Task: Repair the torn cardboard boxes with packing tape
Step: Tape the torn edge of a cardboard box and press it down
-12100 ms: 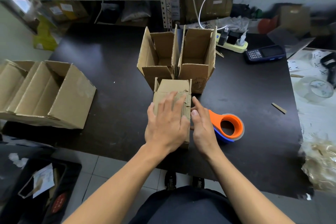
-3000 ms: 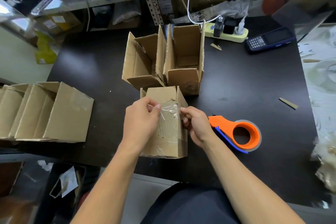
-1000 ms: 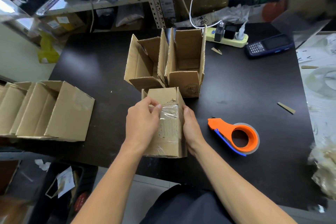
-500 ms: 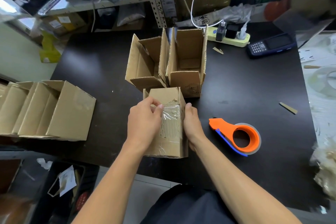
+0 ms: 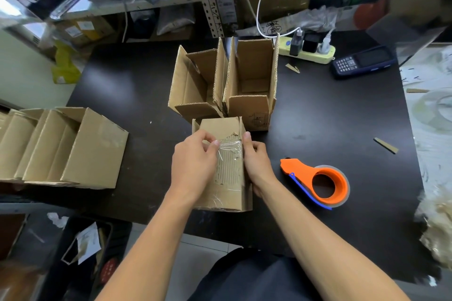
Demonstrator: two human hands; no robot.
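A small torn cardboard box [image 5: 230, 194] lies on the black table [image 5: 318, 117] in front of me, its top face stripped to the corrugation. A strip of clear packing tape [image 5: 231, 150] lies crinkled across that torn patch. My left hand [image 5: 194, 162] pinches the tape's left end between thumb and forefinger on top of the box. My right hand [image 5: 256, 159] grips the box's right edge, thumb along the top and fingers down the side. The orange tape dispenser [image 5: 318, 183] lies on the table to the right, apart from both hands.
Two open boxes [image 5: 227, 85] stand upright just behind the small box, touching it. A row of boxes [image 5: 61, 146] lies at the left table edge. A power strip [image 5: 308, 50] and a handheld scanner [image 5: 362, 61] are at the back right. Cardboard scraps [image 5: 385, 145] are scattered.
Both hands stay on the small box. My right thumb has slid slightly up along the right edge of the tape. The dispenser and the other boxes have not moved.
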